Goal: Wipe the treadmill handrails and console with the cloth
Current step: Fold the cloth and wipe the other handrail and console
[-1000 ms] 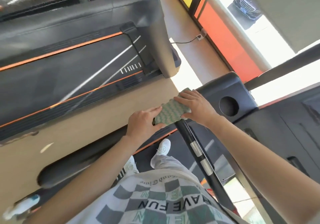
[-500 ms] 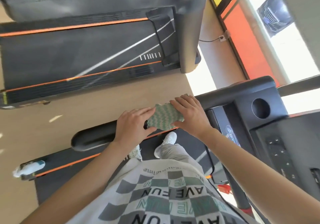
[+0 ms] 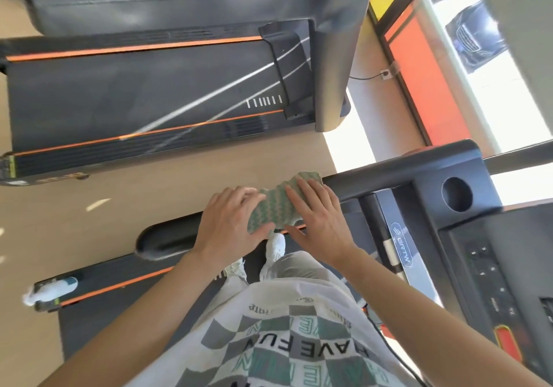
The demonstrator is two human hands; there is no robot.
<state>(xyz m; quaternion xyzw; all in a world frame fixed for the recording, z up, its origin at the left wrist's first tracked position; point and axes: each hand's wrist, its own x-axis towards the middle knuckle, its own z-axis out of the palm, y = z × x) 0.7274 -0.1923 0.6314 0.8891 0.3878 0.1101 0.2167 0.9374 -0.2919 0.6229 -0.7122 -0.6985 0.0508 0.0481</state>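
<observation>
A green-and-white zigzag cloth [image 3: 273, 207] lies draped over the black left handrail [image 3: 374, 174] of the treadmill I stand on. My left hand [image 3: 230, 222] grips the cloth's left end, fingers over the far side of the rail and thumb on the near side. Lying flat on the cloth's right end, my right hand [image 3: 317, 219] has straight fingers and a spread thumb. The handrail runs right into the console [image 3: 493, 270], which has a round cup holder [image 3: 456, 193] and small buttons.
A second treadmill [image 3: 149, 87] stands parallel across a strip of wooden floor. A spray bottle [image 3: 51, 292] lies on the rear corner of my treadmill's side rail. A red patch [image 3: 508, 341] shows on the console's near edge. A window and an orange wall panel [image 3: 419, 72] are on the right.
The view swung so more of the console shows. The cloth has spread wider over the handrail, and my right hand has flattened onto it.
</observation>
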